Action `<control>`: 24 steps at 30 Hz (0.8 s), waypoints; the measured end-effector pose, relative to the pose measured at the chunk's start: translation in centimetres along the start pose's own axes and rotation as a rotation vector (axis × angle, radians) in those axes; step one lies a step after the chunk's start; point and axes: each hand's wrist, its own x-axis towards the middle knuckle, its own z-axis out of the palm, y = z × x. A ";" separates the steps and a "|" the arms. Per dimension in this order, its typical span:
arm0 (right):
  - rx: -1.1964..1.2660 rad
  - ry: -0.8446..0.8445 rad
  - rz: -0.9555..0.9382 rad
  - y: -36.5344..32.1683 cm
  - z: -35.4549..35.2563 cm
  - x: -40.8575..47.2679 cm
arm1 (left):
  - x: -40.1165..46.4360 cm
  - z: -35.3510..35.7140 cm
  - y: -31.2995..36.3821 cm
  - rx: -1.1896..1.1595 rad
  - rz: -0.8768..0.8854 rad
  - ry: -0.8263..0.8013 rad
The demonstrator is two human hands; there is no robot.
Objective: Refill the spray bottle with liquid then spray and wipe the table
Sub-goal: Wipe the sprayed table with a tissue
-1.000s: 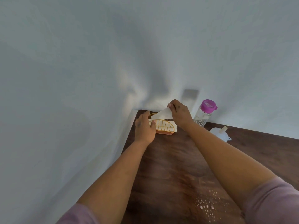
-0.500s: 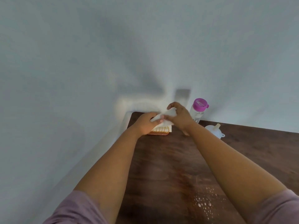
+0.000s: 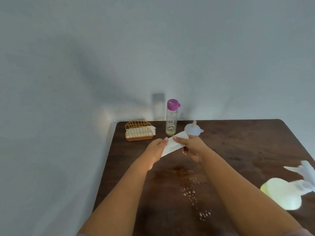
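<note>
Both hands hold a white paper napkin (image 3: 172,145) above the dark wooden table (image 3: 238,147). My left hand (image 3: 157,148) pinches its left end and my right hand (image 3: 190,147) grips its right part. Spray droplets (image 3: 192,193) lie on the table nearer to me, between my forearms. The white spray bottle (image 3: 288,193) with a pale yellow-green body stands at the right edge of the view, blurred. A clear bottle with a pink cap (image 3: 171,118) stands at the back by the wall.
A yellow wire napkin holder (image 3: 139,132) with white napkins sits at the table's back left corner. A white funnel (image 3: 193,129) lies upside down right of the clear bottle. The wall runs along the back and the table's left edge.
Both hands have drawn back from the napkin holder toward me with the napkin held between them. The view has tilted down, bringing the spray bottle into sight.
</note>
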 end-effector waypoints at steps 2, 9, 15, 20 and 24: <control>-0.029 0.057 0.008 1.3 -2.6 -1.8 | -1.3 2.6 -0.3 0.001 -0.013 -0.006; -0.899 0.233 -0.125 5.7 -13.0 -7.7 | -5.8 11.5 -1.6 0.404 0.111 -0.102; -1.231 -0.030 -0.278 10.1 -17.1 -12.3 | -10.0 18.7 -2.3 0.338 0.110 -0.256; -1.145 -0.085 -0.287 11.9 -19.2 -13.5 | -11.3 20.4 -2.9 0.386 0.130 -0.178; -1.111 -0.084 -0.256 12.4 -20.2 -13.3 | -11.4 20.2 -5.0 0.398 0.117 0.030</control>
